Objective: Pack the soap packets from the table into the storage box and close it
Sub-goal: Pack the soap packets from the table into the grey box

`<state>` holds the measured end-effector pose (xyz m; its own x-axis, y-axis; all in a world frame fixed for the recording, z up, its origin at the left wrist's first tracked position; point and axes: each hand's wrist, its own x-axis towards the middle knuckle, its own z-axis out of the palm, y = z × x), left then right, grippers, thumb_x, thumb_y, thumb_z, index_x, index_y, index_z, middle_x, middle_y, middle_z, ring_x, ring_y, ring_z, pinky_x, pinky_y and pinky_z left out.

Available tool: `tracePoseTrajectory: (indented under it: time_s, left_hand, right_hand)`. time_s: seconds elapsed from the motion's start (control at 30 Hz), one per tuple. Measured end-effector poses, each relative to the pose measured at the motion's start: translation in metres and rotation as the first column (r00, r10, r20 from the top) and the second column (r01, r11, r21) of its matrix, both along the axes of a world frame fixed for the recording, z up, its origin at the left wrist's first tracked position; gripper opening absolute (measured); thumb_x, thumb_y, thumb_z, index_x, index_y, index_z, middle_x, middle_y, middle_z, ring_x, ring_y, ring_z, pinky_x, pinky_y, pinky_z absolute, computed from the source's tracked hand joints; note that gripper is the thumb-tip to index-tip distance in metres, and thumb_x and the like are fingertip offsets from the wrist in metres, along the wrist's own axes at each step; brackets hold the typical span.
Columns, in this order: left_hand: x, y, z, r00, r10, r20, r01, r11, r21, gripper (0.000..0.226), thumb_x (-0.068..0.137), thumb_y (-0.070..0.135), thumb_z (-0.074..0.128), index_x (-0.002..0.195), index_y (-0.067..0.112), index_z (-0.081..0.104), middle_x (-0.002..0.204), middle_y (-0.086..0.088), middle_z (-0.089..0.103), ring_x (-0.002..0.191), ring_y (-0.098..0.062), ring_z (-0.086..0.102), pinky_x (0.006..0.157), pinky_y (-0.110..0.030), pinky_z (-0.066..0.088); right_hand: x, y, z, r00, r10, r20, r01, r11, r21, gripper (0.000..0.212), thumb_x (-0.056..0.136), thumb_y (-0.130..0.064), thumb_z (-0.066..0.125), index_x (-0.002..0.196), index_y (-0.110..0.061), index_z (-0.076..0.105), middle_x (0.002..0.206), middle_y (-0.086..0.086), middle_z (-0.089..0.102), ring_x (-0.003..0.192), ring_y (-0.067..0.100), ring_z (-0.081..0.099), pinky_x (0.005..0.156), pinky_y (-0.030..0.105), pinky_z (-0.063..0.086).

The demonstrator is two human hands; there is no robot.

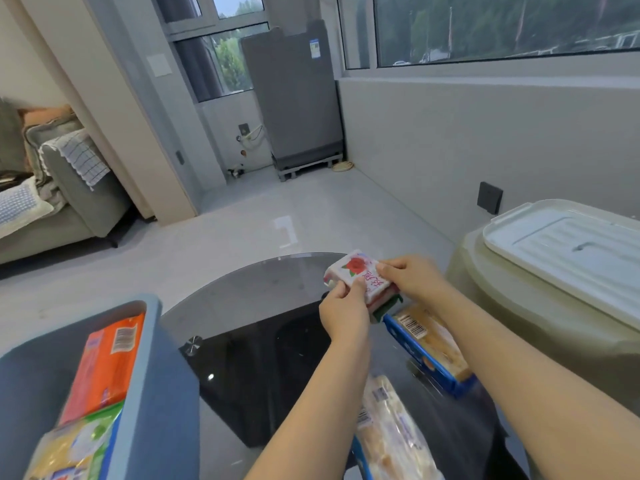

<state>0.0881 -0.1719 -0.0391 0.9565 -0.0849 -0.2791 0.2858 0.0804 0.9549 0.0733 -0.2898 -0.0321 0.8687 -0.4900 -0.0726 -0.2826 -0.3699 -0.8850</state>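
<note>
Both my hands hold a white soap packet (pixel 356 270) with a red rose print, lifted above the far edge of the dark glass table (pixel 249 306). My left hand (pixel 343 313) grips its near end and my right hand (pixel 412 277) its far right end. More packets seem stacked under it, showing red and green edges. A blue-edged soap packet (pixel 429 344) and a clear-wrapped one (pixel 391 434) lie on the table below my arms. The grey-blue storage box (pixel 156 368) stands open at lower left, holding an orange packet (pixel 104 365) and a green-yellow one (pixel 79 445).
A beige bin with a white ribbed lid (pixel 568 258) stands right of the table. A grey sofa (pixel 69 195) is at the far left and a covered appliance (pixel 298 95) stands by the window. Pale floor lies beyond the table.
</note>
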Motion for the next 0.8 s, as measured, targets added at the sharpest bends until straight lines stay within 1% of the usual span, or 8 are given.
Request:
tracePoseTrajectory:
  time_s: [0.1,0.17,0.27,0.43,0.53,0.67,0.73,0.8]
  left_hand:
    - [0.005,-0.005,-0.009,1.0,0.017,-0.01,-0.017,1.0,0.007,0.018,0.087,0.02,0.063,0.073,0.03,0.066,0.092,-0.001,0.071,0.084,-0.017,0.068,0.074,-0.032,0.057]
    - [0.006,-0.007,-0.01,0.998,0.029,-0.056,-0.032,0.998,-0.046,0.011,0.087,0.02,0.062,0.095,0.023,0.069,0.092,0.0,0.07,0.083,-0.015,0.068,0.066,-0.027,0.056]
    - [0.007,-0.008,-0.003,0.989,-0.016,-0.145,-0.002,0.993,-0.121,0.03,0.091,0.019,0.054,0.12,0.022,0.059,0.103,-0.004,0.068,0.09,-0.02,0.067,0.067,-0.028,0.054]
    - [0.002,0.001,0.013,0.981,-0.051,-0.189,0.03,0.993,-0.11,0.033,0.093,0.017,0.05,0.125,0.022,0.058,0.106,-0.007,0.067,0.093,-0.023,0.065,0.072,-0.033,0.054]
    - [-0.008,0.014,0.026,0.988,-0.048,-0.146,0.028,0.99,-0.135,0.035,0.094,0.016,0.047,0.127,0.025,0.058,0.108,-0.007,0.068,0.09,-0.021,0.066,0.07,-0.031,0.055]
    - [-0.028,0.04,0.051,0.997,-0.045,-0.062,0.032,0.981,-0.193,0.036,0.096,0.014,0.043,0.126,0.025,0.059,0.108,-0.006,0.07,0.087,-0.02,0.069,0.063,-0.028,0.057]
    - [-0.041,0.055,0.068,0.999,-0.043,-0.024,0.037,0.979,-0.199,0.035,0.096,0.014,0.044,0.126,0.024,0.059,0.107,-0.006,0.071,0.086,-0.019,0.069,0.065,-0.028,0.057]
    - [-0.053,0.071,0.085,0.999,-0.04,0.013,0.041,0.976,-0.213,0.035,0.095,0.014,0.045,0.127,0.023,0.059,0.104,-0.005,0.071,0.081,-0.016,0.069,0.055,-0.024,0.056]
  right_hand:
    - [0.005,-0.003,-0.007,0.999,0.027,-0.033,-0.026,1.0,0.01,0.023,0.092,-0.035,0.047,0.076,-0.036,0.064,0.059,-0.017,0.064,0.053,-0.004,0.061,0.043,0.009,0.041]
    - [0.008,-0.002,-0.008,0.998,0.049,-0.046,-0.05,0.999,-0.019,0.027,0.095,-0.034,0.042,0.078,-0.031,0.063,0.068,-0.012,0.064,0.06,0.0,0.059,0.05,0.015,0.044]
    - [0.011,0.001,-0.007,0.991,0.08,-0.11,-0.09,0.992,-0.09,0.036,0.095,-0.034,0.037,0.081,-0.014,0.064,0.072,-0.001,0.063,0.062,0.012,0.054,0.056,0.023,0.041]
    - [0.003,0.009,-0.001,0.988,0.119,-0.096,-0.131,0.983,-0.127,0.034,0.094,-0.037,0.041,0.069,-0.027,0.062,0.067,-0.008,0.065,0.061,0.007,0.057,0.056,0.022,0.041]
    - [-0.006,0.02,0.011,0.99,0.135,-0.051,-0.141,0.98,-0.138,0.038,0.093,-0.036,0.043,0.062,-0.024,0.062,0.059,-0.01,0.06,0.056,0.006,0.052,0.055,0.023,0.039]
    - [-0.03,0.046,0.038,0.991,0.132,0.031,-0.124,0.976,-0.182,0.035,0.093,-0.036,0.045,0.063,-0.027,0.062,0.049,-0.013,0.057,0.045,-0.002,0.05,0.042,0.011,0.032]
    - [-0.045,0.062,0.052,0.988,0.121,0.093,-0.102,0.976,-0.19,0.03,0.092,-0.035,0.046,0.071,-0.027,0.065,0.054,-0.013,0.058,0.049,-0.001,0.051,0.044,0.015,0.033]
    - [-0.06,0.078,0.068,0.981,0.117,0.154,-0.088,0.979,-0.184,0.026,0.091,-0.034,0.047,0.079,-0.025,0.069,0.057,-0.013,0.059,0.052,0.001,0.05,0.047,0.019,0.033]
